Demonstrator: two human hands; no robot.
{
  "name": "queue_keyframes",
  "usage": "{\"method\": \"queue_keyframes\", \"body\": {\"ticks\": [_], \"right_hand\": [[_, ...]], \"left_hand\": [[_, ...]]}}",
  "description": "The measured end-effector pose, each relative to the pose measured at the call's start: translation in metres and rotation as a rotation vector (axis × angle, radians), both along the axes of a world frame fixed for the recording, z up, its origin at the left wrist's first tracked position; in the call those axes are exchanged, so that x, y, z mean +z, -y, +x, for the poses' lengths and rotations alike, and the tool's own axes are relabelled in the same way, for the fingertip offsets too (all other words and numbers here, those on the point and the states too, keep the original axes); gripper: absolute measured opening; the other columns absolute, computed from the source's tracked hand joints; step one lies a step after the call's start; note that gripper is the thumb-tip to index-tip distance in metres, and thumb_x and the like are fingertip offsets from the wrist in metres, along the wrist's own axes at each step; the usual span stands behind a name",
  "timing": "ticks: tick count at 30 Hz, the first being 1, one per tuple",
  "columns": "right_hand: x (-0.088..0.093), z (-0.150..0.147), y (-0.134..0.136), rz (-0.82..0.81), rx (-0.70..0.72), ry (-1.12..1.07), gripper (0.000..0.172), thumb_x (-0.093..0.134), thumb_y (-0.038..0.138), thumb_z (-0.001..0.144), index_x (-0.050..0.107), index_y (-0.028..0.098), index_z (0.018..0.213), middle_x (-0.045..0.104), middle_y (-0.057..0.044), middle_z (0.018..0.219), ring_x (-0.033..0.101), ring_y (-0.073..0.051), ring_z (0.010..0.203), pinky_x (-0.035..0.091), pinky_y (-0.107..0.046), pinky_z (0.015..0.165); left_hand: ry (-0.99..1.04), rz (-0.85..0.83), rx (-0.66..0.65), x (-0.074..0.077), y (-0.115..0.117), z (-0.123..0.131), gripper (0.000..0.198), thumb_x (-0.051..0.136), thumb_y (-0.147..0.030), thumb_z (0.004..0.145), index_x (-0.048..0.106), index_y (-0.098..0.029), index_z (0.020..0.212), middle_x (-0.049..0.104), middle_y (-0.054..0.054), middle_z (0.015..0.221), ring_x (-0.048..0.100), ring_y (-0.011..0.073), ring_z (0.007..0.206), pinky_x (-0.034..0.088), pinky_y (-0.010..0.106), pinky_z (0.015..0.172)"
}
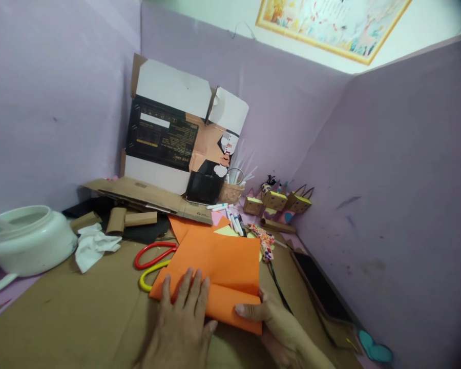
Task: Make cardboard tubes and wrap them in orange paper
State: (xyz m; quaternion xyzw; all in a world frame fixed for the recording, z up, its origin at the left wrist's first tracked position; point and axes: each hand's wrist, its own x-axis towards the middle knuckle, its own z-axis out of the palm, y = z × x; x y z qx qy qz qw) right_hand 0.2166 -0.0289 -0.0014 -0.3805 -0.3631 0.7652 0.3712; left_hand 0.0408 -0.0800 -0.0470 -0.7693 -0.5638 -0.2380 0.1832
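Observation:
A sheet of orange paper [230,256] with a crease across it lies in front of me, its near part folded over. My left hand [182,320] rests on its near left part, fingers stretched out and apart. With the thumb on top and the other fingers mostly hidden beneath, my right hand [271,315] grips the near right corner. Scissors [153,256] with one red and one yellow handle loop stick out from under the left edge; their blades are hidden. More orange paper shows just behind the sheet.
A white pot [34,238] and crumpled tissue [94,246] stand at the left. Behind are flattened cardboard [153,195], an opened box [165,128], and markers [236,223]. Small paper-bag crafts [276,200] sit at the back right, near a dark tablet-like slab [322,287].

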Motion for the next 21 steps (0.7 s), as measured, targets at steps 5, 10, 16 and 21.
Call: {"method": "queue_keyframes", "body": {"ticks": [5,10,16,21], "right_hand": [[0.014,0.002,0.007,0.234,-0.185,-0.023,0.068,0.076,0.024,0.053,0.056,0.014,0.117,0.069,-0.015,0.105,0.063,-0.034,0.101,0.05,-0.043,0.084],[0.034,-0.014,-0.006,0.369,-0.219,-0.064,0.066,0.077,0.025,0.056,0.056,0.013,0.117,0.069,-0.014,0.104,0.062,-0.033,0.102,0.05,-0.042,0.085],[0.016,-0.046,-0.024,0.35,-0.207,-0.323,0.065,0.082,0.021,0.049,0.061,0.013,0.11,0.073,-0.011,0.093,0.065,-0.033,0.094,0.051,-0.042,0.083],[-0.005,-0.045,-0.026,0.274,-0.207,-0.305,0.061,0.082,0.022,0.047,0.063,0.012,0.105,0.072,-0.012,0.093,0.068,-0.033,0.086,0.053,-0.041,0.077]], "left_hand": [[0.436,0.066,-0.097,0.012,0.015,-0.013,0.024,0.051,-0.022,0.082,0.062,-0.023,0.104,0.067,0.007,0.11,0.055,0.0242,0.112,0.039,0.043,0.099],[1.349,-0.483,-0.333,0.056,-0.026,0.0,0.05,0.067,-0.043,0.068,0.06,-0.015,0.109,0.068,0.011,0.103,0.063,0.0301,0.096,0.051,0.041,0.081],[2.166,-0.68,-0.425,0.088,-0.064,0.014,0.039,0.081,-0.026,0.053,0.069,-0.009,0.086,0.071,0.012,0.089,0.063,0.0322,0.096,0.051,0.04,0.084],[2.382,-0.513,-0.222,0.08,-0.069,0.005,0.032,0.07,-0.004,0.059,0.067,-0.01,0.09,0.071,0.008,0.08,0.067,0.025,0.081,0.055,0.034,0.075]]}}
